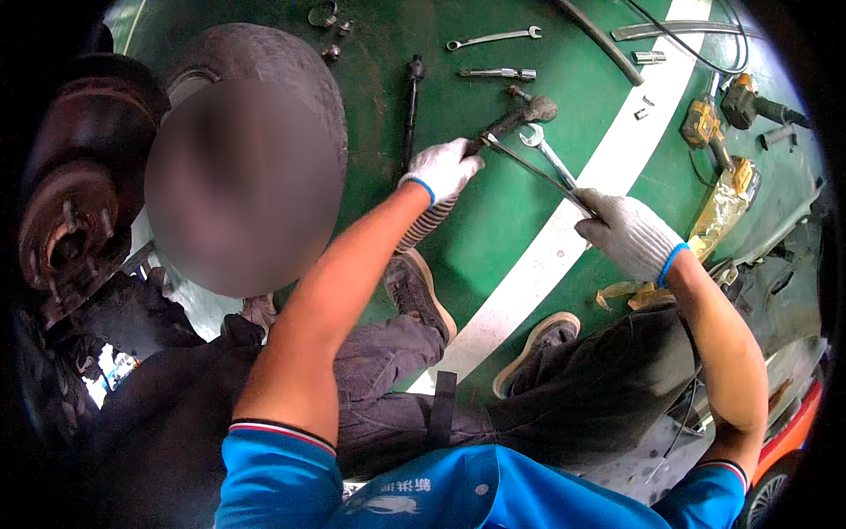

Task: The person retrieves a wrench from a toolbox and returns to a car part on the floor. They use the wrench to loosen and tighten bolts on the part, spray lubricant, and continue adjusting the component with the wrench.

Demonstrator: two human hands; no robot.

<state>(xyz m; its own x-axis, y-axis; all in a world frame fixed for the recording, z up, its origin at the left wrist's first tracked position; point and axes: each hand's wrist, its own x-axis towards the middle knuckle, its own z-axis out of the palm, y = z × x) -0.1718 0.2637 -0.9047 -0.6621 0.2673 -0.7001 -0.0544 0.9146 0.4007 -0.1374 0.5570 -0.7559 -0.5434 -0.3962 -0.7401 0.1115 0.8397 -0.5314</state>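
Observation:
Gloved in white, my left hand (443, 171) is closed around the dark shaft of a tie rod (527, 111), whose knobby ball-joint end and stud point up and right. A ribbed rubber boot (426, 226) hangs below that hand. My right hand (631, 231), also gloved, is closed on a long thin wrench (534, 167); the tool's far tip meets the rod just past my left fingers. Beside it an open-end wrench (552, 157) runs toward my right fingers; whether they hold it too, I cannot tell.
At left stand a tyre (304, 66), partly blurred out, and a rusty wheel hub (70, 234). On the green floor lie a combination wrench (493, 38), an extension bar (498, 74), a dark bar (412, 115), a socket (649, 57) and a yellow cordless tool (702, 121).

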